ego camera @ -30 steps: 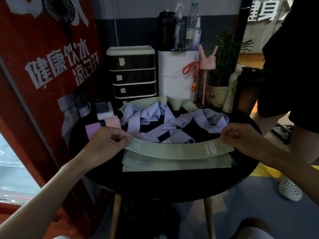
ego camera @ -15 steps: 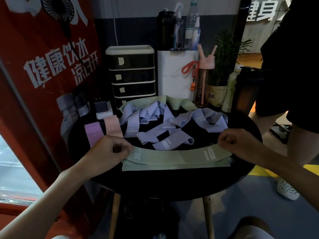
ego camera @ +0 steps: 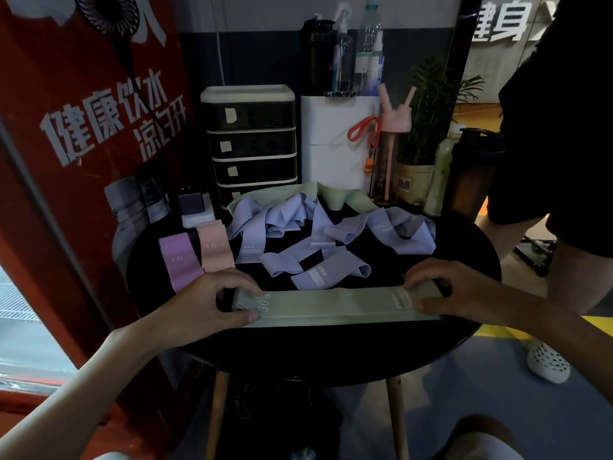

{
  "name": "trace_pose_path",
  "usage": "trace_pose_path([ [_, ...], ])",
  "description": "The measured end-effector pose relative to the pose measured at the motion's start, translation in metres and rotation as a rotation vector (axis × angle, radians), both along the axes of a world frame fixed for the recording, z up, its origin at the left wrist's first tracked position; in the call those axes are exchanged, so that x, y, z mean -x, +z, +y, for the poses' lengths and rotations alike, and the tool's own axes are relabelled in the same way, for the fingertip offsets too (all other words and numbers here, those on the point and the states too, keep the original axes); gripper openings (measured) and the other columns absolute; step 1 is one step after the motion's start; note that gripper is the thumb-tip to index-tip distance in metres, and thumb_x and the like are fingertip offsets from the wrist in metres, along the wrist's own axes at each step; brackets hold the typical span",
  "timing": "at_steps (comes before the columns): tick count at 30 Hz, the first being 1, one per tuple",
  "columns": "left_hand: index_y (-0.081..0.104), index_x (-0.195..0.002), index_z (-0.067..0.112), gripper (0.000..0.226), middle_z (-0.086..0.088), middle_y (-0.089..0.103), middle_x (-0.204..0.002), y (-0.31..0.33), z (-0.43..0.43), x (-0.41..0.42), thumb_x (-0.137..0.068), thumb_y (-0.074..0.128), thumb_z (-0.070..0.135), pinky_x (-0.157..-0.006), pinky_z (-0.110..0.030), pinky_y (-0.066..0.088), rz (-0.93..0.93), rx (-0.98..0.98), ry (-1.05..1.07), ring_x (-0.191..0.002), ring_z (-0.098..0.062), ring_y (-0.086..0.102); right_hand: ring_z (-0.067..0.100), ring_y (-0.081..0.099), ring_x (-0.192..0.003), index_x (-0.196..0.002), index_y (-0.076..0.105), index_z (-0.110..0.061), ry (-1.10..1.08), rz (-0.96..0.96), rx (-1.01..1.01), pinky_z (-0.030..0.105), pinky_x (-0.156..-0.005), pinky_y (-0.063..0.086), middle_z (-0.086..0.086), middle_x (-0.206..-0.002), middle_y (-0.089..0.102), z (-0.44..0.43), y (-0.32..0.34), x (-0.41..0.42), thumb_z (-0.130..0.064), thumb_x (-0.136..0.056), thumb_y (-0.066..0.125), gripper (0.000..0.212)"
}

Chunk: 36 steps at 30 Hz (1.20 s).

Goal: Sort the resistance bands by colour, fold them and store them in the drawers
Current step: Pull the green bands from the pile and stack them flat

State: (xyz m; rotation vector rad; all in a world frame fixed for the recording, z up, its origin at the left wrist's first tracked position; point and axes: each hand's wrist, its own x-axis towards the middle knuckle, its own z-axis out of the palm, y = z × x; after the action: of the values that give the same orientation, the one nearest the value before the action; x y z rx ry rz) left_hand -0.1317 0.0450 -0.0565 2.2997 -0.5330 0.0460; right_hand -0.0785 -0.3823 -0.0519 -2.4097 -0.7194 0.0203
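Green band stack (ego camera: 331,305), long axis left-right, "30" end leftward

Shot dim and murky throughout. Drew pale daylight through the window (ego camera: 20,313) at lower left and a warmer glow off the far floor (ego camera: 477,114) at upper right. Swallowed nearly all detail on the black bench (ego camera: 315,356) and in the shadow beneath. Left the green bands (ego camera: 331,303) as the brightest patch there. Bowed straight lines toward the edges; softened the bottom corners.
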Motion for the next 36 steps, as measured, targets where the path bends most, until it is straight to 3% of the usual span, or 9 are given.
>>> trace_pose_path([
  [7, 0.073, -0.099, 0.04, 0.053, 0.016, 0.064, -0.115, -0.009, 0.004, -0.003, -0.059, 0.076, 0.075, -0.102, -0.023, 0.043, -0.001, 0.06, 0.007, -0.114, -0.009, 0.06, 0.005, 0.057, -0.106, -0.099, 0.069, -0.032, -0.004, 0.026, -0.004, 0.019, -0.086, 0.049, -0.023, -0.11, 0.057, -0.003, -0.005, 0.001, -0.035, -0.072, 0.082, 0.03],
  [15, 0.074, -0.096, 0.037, 0.05, 0.016, 0.065, -0.114, -0.019, 0.006, -0.005, -0.059, 0.079, 0.071, -0.101, -0.015, 0.042, -0.013, 0.141, 0.005, -0.113, -0.007, 0.061, 0.0, 0.054, -0.108, -0.1, 0.068, -0.029, 0.015, 0.042, -0.023, 0.01, -0.087, 0.043, -0.017, -0.11, 0.058, -0.002, -0.007, -0.003, -0.04, -0.069, 0.078, 0.035],
  [19, 0.075, -0.094, 0.038, 0.053, 0.017, 0.066, -0.114, -0.022, 0.006, -0.005, -0.055, 0.079, 0.074, -0.099, -0.009, 0.039, -0.025, 0.18, 0.023, -0.113, -0.004, 0.061, 0.004, 0.057, -0.104, -0.098, 0.067, -0.037, -0.003, 0.057, -0.005, 0.013, -0.083, 0.045, -0.025, -0.107, 0.058, -0.004, -0.009, -0.006, -0.042, -0.07, 0.08, 0.032],
  [22, 0.075, -0.094, 0.038, 0.056, 0.017, 0.066, -0.115, -0.023, 0.006, -0.006, -0.053, 0.078, 0.076, -0.1, -0.009, 0.039, -0.021, 0.186, 0.017, -0.114, -0.004, 0.06, 0.003, 0.057, -0.102, -0.098, 0.066, -0.036, 0.004, 0.057, 0.027, 0.019, -0.084, 0.048, -0.02, -0.105, 0.06, -0.003, -0.006, -0.003, -0.035, -0.073, 0.082, 0.03],
  [25, 0.072, -0.103, 0.041, 0.058, 0.015, 0.064, -0.117, -0.011, 0.004, -0.002, -0.057, 0.077, 0.076, -0.103, -0.021, 0.043, -0.004, 0.148, -0.011, -0.117, -0.006, 0.058, 0.0, 0.055, -0.107, -0.096, 0.067, -0.036, 0.018, 0.035, 0.006, 0.022, -0.091, 0.049, -0.013, -0.114, 0.058, 0.002, 0.004, 0.0, -0.051, -0.068, 0.078, 0.034],
  [28, 0.069, -0.11, 0.045, 0.051, 0.02, 0.059, -0.118, 0.019, -0.009, -0.001, -0.068, 0.07, 0.074, -0.099, -0.019, 0.04, -0.061, 0.113, -0.019, -0.12, -0.003, 0.053, 0.0, 0.052, -0.114, -0.093, 0.067, -0.046, 0.0, -0.12, 0.044, 0.031, -0.098, 0.04, -0.018, -0.115, 0.057, 0.016, 0.013, -0.004, -0.071, -0.071, 0.066, 0.033],
  [31, 0.072, -0.104, 0.038, 0.032, 0.021, 0.06, -0.112, 0.041, -0.038, -0.01, -0.08, 0.07, 0.058, -0.097, -0.019, 0.042, -0.214, -0.059, -0.089, -0.116, -0.002, 0.054, 0.001, 0.06, -0.092, -0.096, 0.073, -0.034, 0.109, -0.212, 0.108, 0.03, -0.084, 0.049, -0.015, -0.097, 0.066, 0.048, 0.023, -0.004, -0.041, -0.083, 0.072, 0.015],
  [33, 0.075, -0.099, 0.034, 0.019, 0.02, 0.062, -0.106, 0.044, -0.056, -0.019, -0.083, 0.074, 0.045, -0.095, -0.026, 0.046, -0.215, -0.21, -0.166, -0.108, 0.0, 0.057, 0.004, 0.061, -0.082, -0.101, 0.075, -0.022, 0.182, -0.135, 0.128, 0.026, -0.073, 0.05, -0.013, -0.088, 0.066, 0.07, 0.026, -0.002, -0.023, -0.087, 0.072, 0.014],
  [36, 0.076, -0.093, 0.033, 0.006, 0.016, 0.064, -0.1, 0.033, -0.068, -0.03, -0.087, 0.074, 0.034, -0.089, -0.034, 0.049, -0.138, -0.337, -0.264, -0.097, -0.001, 0.06, 0.004, 0.06, -0.083, -0.105, 0.074, -0.02, 0.249, -0.069, 0.196, 0.017, -0.071, 0.048, -0.012, -0.092, 0.067, 0.086, 0.022, -0.002, -0.025, -0.088, 0.07, 0.018],
])
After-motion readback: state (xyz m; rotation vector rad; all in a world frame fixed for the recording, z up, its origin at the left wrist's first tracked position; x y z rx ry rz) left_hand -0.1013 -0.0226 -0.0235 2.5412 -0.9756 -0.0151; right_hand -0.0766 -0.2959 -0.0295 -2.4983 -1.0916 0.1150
